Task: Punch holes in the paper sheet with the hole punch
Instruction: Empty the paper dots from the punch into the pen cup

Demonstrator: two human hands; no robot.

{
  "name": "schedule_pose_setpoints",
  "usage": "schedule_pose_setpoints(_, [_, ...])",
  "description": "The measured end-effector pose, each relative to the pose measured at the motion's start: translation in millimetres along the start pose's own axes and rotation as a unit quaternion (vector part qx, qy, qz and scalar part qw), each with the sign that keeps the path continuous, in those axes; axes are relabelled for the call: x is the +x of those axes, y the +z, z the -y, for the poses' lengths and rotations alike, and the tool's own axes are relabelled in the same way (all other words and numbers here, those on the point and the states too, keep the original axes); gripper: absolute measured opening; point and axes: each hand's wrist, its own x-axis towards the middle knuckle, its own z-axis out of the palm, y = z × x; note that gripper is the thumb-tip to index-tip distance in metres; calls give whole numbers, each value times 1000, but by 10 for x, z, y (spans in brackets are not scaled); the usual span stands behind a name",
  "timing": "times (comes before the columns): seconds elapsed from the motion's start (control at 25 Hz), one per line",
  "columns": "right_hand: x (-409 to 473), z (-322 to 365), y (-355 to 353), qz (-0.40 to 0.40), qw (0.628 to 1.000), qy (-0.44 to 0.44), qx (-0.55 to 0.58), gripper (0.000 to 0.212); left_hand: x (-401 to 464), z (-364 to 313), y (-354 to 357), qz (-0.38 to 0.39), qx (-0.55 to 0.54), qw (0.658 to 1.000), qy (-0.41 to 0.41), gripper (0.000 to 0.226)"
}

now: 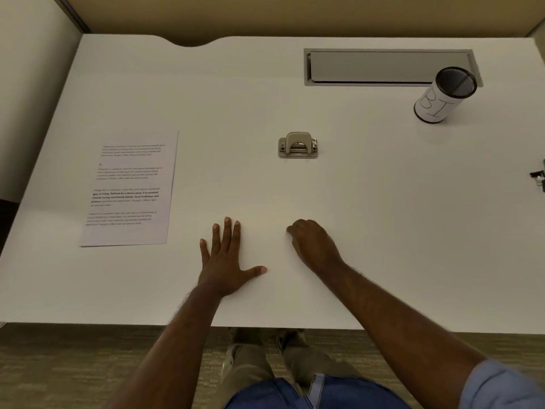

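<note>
A printed paper sheet (129, 190) lies flat on the left part of the white desk (383, 216). A small silver hole punch (298, 145) stands near the desk's middle, apart from the sheet. My left hand (225, 259) rests palm down on the desk with fingers spread, right of the sheet's lower corner. My right hand (314, 243) lies on the desk below the punch, fingers curled under with nothing in them. Neither hand touches the sheet or the punch.
A black mesh cup wrapped in white paper marked "BI" (443, 95) stands at the back right. Behind it a grey cable hatch (383, 66) is set into the desk. A small dark object (539, 177) shows at the right edge. Partition walls enclose the back and left.
</note>
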Motion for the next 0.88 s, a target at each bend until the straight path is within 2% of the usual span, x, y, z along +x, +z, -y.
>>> schedule_pose_setpoints(0.12, [92,-10,-54,-14,996,45,81,23,-12,-26,-47,-11,-17,1000,2,113])
schedule_pose_setpoints(0.2, [116,-7,-146,-44,971,123,201,23,-23,-39,-76,-28,-29,999,10,106])
schedule_pose_setpoints(0.24, [109,-19,-200,-65,942,175,278,21,-26,-46,-87,-40,-34,998,17,101])
schedule_pose_setpoints(0.32, [78,-90,-284,-87,862,267,423,16,-18,-75,-113,-74,-48,995,46,86])
schedule_pose_setpoints(0.4, [30,-141,-340,-78,775,317,542,14,13,-116,-145,-107,-79,987,85,66])
schedule_pose_setpoints(0.48, [-26,-139,-406,-69,711,342,610,14,31,-148,-167,-112,-155,976,100,48])
schedule_pose_setpoints(0.56, [-68,-115,-467,-73,663,352,657,14,26,-101,-169,-130,-248,956,90,31])
schedule_pose_setpoints(0.64, [-97,-80,-518,-80,622,365,688,14,-1,29,-163,-160,-282,944,65,21])
schedule_pose_setpoints(0.72, [-134,-60,-553,-87,584,382,711,15,-45,152,-148,-134,-281,949,46,22])
schedule_pose_setpoints(0.88, [-177,-46,-583,-94,527,398,745,15,-13,195,-67,-76,-243,964,75,37])
